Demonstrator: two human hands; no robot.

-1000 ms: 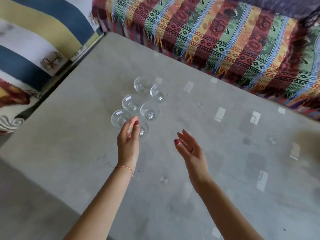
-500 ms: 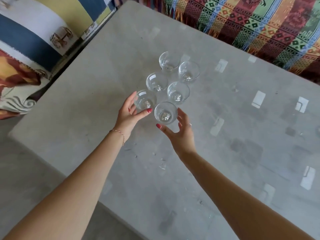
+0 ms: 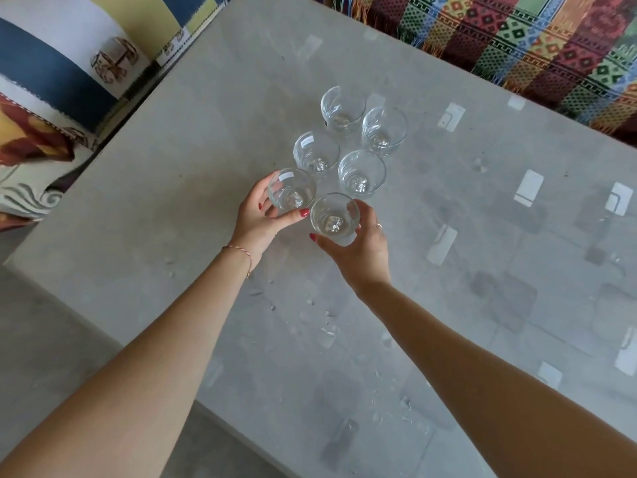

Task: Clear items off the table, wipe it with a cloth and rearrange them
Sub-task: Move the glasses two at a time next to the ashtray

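Several clear drinking glasses stand in two rows on the grey glass-topped table. My left hand grips the near-left glass, thumb and fingers curled round its side. My right hand grips the nearest glass from below and the right. Behind them stand the middle-left glass, the middle-right glass, the far-left glass and the far-right glass. All are upright and look empty.
A sofa with a colourful woven throw runs along the table's far edge. Striped cushions lie to the left. The table's near-left edge drops to a grey floor. Small specks and droplets dot the tabletop near my forearms.
Both hands reached forward and closed round the two nearest glasses; a second ago they hovered open short of them. The camera moved nearer over the table.
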